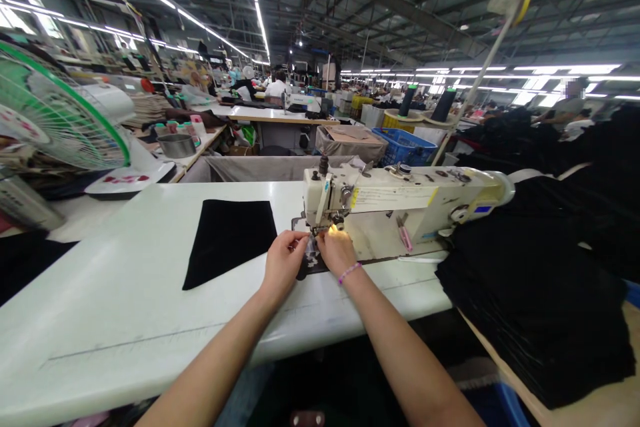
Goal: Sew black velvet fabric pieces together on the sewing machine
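A white industrial sewing machine (385, 197) stands on the pale table, its needle area lit by a small yellow lamp. My left hand (286, 255) is at the left of the needle, thumb and forefinger pinched together. Right of the needle, my right hand (337, 250) is closed close under the machine head, a beaded bracelet (349, 273) on its wrist. What either hand pinches is too small to make out. A black fabric piece (233, 237) lies flat on the table, left of my hands and apart from them.
A tall stack of black fabric (535, 293) sits at the right. Pink-handled snips (404, 233) rest against the machine body. At the left stands a green and white fan (60, 113), near a metal bowl (177, 145). Thread cones (443, 105) and a blue crate (407, 147) are behind the machine.
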`<action>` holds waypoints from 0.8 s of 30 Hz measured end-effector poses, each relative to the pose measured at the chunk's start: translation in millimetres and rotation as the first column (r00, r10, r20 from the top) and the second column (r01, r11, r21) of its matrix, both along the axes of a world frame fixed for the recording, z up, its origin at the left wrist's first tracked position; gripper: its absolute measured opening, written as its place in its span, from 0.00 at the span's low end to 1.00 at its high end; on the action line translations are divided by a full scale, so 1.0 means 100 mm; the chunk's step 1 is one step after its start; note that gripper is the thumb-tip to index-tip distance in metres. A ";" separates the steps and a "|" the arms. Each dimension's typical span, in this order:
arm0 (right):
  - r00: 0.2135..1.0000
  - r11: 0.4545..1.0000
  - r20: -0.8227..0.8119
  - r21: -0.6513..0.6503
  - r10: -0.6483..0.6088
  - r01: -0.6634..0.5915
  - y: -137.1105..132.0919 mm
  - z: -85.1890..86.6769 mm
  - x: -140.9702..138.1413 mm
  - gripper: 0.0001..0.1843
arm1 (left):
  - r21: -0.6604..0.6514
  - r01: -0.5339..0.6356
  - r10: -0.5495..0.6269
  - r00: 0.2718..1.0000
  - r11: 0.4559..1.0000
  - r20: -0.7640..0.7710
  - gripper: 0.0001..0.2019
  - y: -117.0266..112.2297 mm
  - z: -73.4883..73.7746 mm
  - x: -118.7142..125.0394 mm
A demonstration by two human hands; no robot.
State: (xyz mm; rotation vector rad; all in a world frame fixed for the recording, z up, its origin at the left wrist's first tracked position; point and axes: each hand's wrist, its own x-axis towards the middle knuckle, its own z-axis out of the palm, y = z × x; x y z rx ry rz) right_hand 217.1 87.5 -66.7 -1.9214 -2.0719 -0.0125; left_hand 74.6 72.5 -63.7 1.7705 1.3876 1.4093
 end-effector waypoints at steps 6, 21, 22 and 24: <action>0.999 1.000 0.038 0.026 0.001 -0.002 -0.01 -0.02 -0.02 0.13 | 0.101 -0.016 0.013 0.999 0.995 0.032 0.10 -0.05 0.22 0.02; 0.998 0.991 -0.002 0.124 -0.059 0.059 0.03 -0.11 -0.08 0.08 | 0.151 0.148 -0.164 0.981 0.977 0.103 0.11 0.10 1.15 0.08; 0.998 0.990 -0.010 0.127 -0.063 0.064 0.03 -0.12 -0.08 0.08 | 0.125 0.197 -0.209 0.974 0.972 0.088 0.11 0.13 1.17 0.10; 0.997 0.989 -0.021 0.129 -0.070 0.072 0.03 -0.12 -0.07 0.08 | 0.074 0.292 -0.296 0.954 0.953 0.041 0.13 0.17 1.18 0.14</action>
